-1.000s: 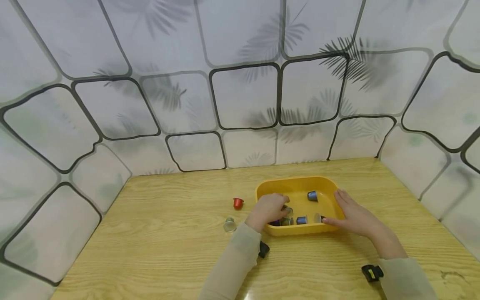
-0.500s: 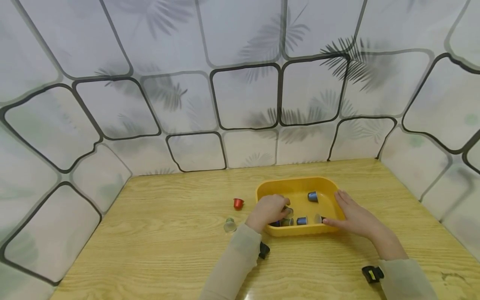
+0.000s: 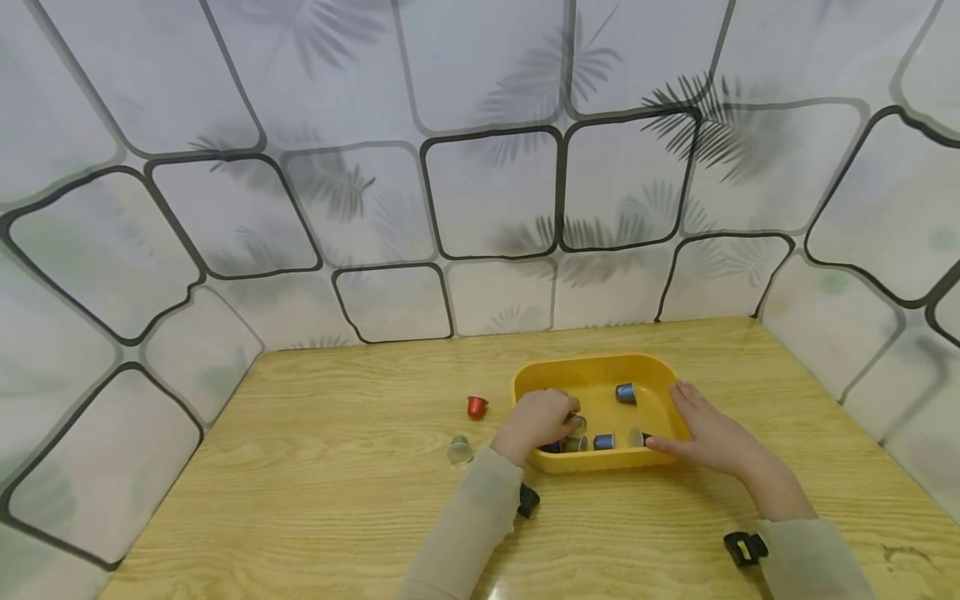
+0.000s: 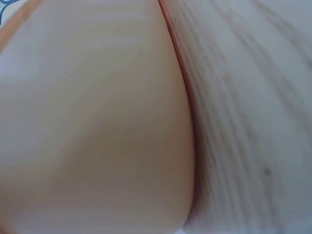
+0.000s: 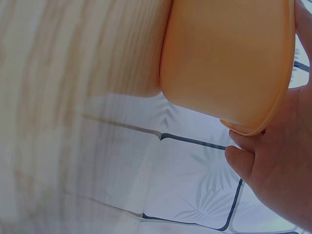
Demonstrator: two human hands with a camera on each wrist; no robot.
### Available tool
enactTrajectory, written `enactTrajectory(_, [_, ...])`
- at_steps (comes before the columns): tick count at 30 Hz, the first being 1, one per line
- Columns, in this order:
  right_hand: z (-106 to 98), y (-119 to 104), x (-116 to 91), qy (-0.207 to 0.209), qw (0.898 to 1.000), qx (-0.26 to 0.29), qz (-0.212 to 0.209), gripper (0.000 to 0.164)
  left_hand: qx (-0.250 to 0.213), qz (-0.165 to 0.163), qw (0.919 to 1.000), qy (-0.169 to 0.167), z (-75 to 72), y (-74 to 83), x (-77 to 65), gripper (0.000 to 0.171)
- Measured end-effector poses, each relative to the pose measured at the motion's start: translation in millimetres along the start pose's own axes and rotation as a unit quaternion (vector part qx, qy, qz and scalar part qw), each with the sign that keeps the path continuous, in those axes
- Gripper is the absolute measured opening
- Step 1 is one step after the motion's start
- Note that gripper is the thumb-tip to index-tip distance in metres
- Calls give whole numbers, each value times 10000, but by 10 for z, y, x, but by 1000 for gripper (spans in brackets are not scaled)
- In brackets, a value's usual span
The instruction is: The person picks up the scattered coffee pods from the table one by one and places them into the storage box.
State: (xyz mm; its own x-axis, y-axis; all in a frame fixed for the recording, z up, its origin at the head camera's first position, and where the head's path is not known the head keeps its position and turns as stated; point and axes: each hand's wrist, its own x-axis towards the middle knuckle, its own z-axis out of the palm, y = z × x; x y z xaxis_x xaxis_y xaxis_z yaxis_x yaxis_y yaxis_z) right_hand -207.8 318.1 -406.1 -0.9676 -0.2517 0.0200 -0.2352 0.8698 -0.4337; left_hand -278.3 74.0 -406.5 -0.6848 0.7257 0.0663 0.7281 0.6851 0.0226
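A yellow plastic tray (image 3: 600, 460) stands on the table and holds several coffee capsules. My left hand (image 3: 534, 419) reaches over its left wall with bent fingers. Close to that hand's thumb and index finger is a grey capsule (image 3: 578, 424); whether they pinch it is unclear. Beside it lie a dull green capsule (image 3: 576, 444) and a dark blue one (image 3: 552, 447), partly covered by the hand. My right hand (image 3: 708, 433) rests on the tray's right rim with extended fingers, its thumb by a capsule with a pale lid (image 3: 636, 437). The left wrist view shows no fingers.
Two blue capsules, a front one (image 3: 603, 441) and a rear one (image 3: 626, 392), lie in the tray. Left of it on the wooden table (image 3: 337, 467) are a red capsule (image 3: 476, 407) and a pale green capsule (image 3: 460, 450). A patterned cloth (image 3: 487, 192) encloses the back and sides.
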Motion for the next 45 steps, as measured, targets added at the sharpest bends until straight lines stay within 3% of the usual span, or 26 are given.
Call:
enactTrajectory(20, [4, 12, 4, 82, 10000, 5, -44, 100, -114, -118, 9999, -5, 13, -22, 37, 24])
enactTrajectory(25, [7, 14, 5, 62, 10000, -4, -42, 100, -509, -170, 9985, 70, 7, -38, 10, 29])
enactTrajectory(34, [2, -2, -3, 45, 10000, 37, -22, 100, -1361, 93, 9898, 405, -41, -97, -65, 33])
enactTrajectory(38, [6, -6, -6, 39, 10000, 61, -25, 100, -1310, 29, 9902, 485, -111, -117, -145, 32])
enactTrajectory(45, [9, -6, -5, 33, 10000, 68, -30, 101, -736, -182, 9950, 654, -139, -199, -320, 24])
